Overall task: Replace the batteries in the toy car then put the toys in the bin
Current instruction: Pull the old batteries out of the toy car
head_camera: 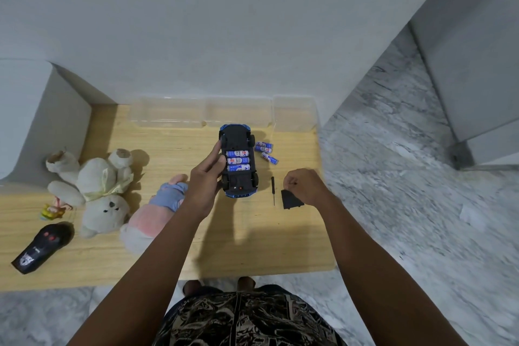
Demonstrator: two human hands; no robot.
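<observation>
At centre frame, the upturned toy car point(238, 161) is gripped along its left flank by the left hand point(203, 187), three batteries point(238, 161) exposed. The right hand point(304, 185) is curled, apparently pinching the black cover point(290, 199). Loose batteries point(265, 150) lie beyond.

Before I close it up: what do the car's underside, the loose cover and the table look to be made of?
Car underside: matte black plastic, apparently moulded, blue shell at both ends. Cover: flat matte black, likely the same plastic. Table: pale wood or wood-look laminate, grain lines visible.
</observation>
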